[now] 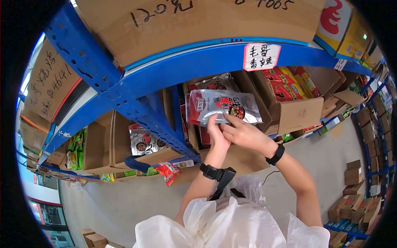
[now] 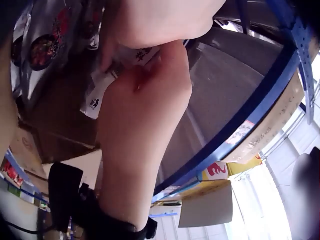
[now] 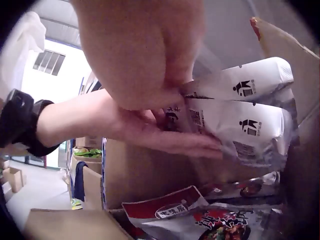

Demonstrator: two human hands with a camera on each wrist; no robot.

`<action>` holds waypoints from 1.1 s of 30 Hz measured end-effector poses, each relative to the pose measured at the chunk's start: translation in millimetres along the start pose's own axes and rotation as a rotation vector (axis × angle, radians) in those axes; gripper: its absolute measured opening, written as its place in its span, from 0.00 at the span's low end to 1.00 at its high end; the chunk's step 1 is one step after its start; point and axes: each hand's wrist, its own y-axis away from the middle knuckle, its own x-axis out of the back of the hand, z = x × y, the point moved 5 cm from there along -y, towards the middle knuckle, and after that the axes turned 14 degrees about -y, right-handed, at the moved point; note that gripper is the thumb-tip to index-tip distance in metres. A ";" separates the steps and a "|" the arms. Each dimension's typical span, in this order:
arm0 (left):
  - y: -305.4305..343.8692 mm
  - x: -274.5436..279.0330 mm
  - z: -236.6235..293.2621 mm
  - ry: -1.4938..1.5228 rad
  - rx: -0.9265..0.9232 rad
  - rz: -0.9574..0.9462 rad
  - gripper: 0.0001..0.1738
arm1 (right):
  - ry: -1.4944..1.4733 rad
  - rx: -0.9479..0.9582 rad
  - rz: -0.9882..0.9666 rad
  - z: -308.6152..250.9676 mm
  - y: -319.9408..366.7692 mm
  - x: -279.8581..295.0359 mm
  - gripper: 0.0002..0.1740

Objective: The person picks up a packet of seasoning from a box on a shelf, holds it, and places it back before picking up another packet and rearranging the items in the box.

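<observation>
Just beyond the fingertips in the head view, silver pouches (image 1: 223, 103) are overlapping, the front one showing a bowl of food and a red corner. The left hand (image 1: 219, 134) is clamping their lower edge, its thumb lying on the front. Beside it, the right hand (image 1: 248, 134) is reaching across the same edge, its index finger stretching onto the front and the fingers below it bending. Behind the pouches, an open carton (image 1: 245, 89) is holding more packs (image 1: 213, 82); to the right of the fingers, another carton (image 1: 300, 115) is holding red and yellow packets (image 1: 285, 84). A blue shelf beam (image 1: 198, 68) is running beyond them.

From the left wrist, the two hands are crossing closely over the pouches' edge, covering most of it; whether the right thumb is pinching cannot be told.

From the right wrist, the left hand's fingers are lying straight and together against the pouches, whose pale bottom folds are pointing away past the fingertips. The right hand's fingers are hidden. Below the left fingers, more packs are lying in the carton.
</observation>
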 end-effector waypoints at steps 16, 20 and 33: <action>-101.1 -10.8 -5.2 0.160 -0.055 0.140 0.30 | -0.335 -0.495 0.015 9.6 116.5 48.0 0.25; -146.6 -11.0 -17.1 0.259 -0.052 0.098 0.28 | -0.331 -0.670 0.109 4.9 162.0 64.9 0.24; -212.7 20.5 -34.6 -0.409 0.464 -0.072 0.36 | -0.347 -0.953 0.029 -5.1 228.0 55.4 0.22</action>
